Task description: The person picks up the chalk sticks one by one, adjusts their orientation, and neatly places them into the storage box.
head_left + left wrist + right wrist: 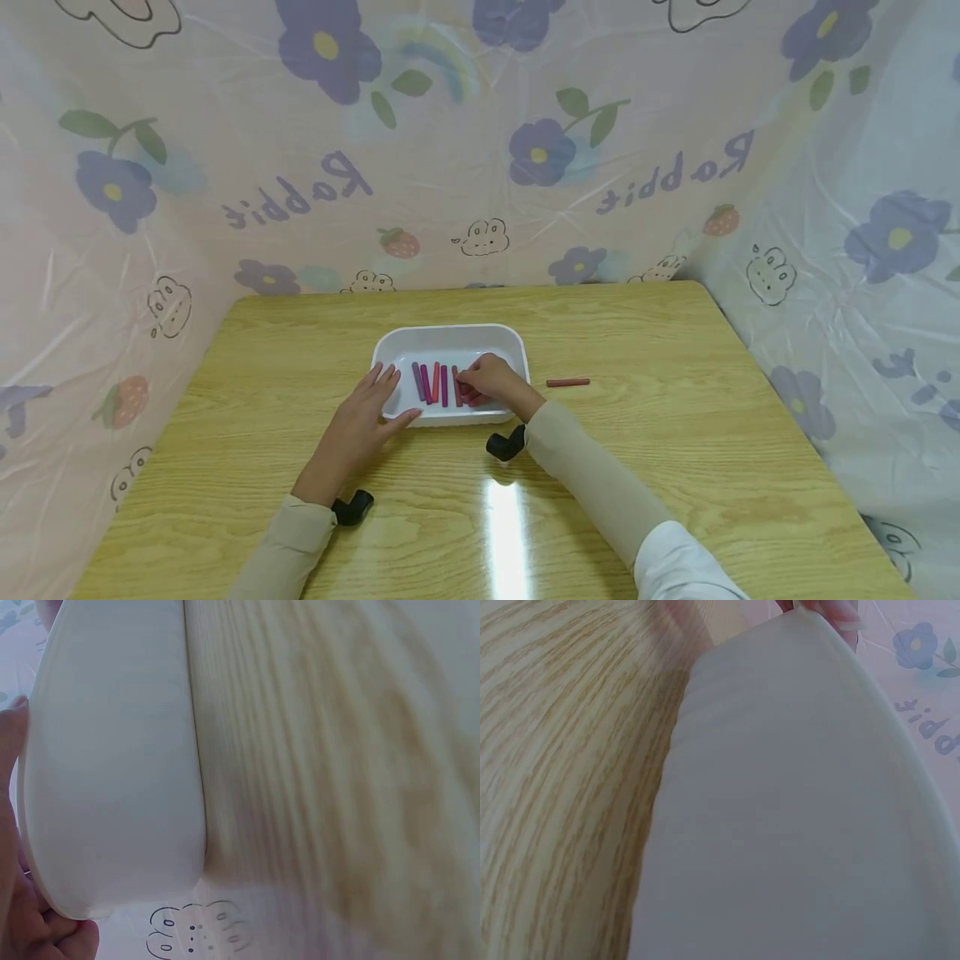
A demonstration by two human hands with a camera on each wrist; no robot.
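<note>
A shallow white tray (pixel 450 330) stands on the table with several short crayon-like sticks lying side by side in it, among them a purple-grey one (pixel 417 379), an orange one (pixel 436 382) and a magenta one (pixel 444 387). My left hand (pixel 362 421) holds the tray's near left corner, thumb along the front rim and fingers over the left end. Inside the tray, my right hand (pixel 491 379) pinches a reddish-brown stick (pixel 458 392) at the right of the row. Its palm partly hides more red sticks. The tray's outer wall (pixel 112 765) fills much of both wrist views.
One brownish-red stick (pixel 567 382) lies on the wooden table (pixel 637 458) just right of the tray. Black wrist mounts (pixel 505 444) stick out from both cuffs. Patterned sheeting (pixel 450 150) encloses the table's back and sides.
</note>
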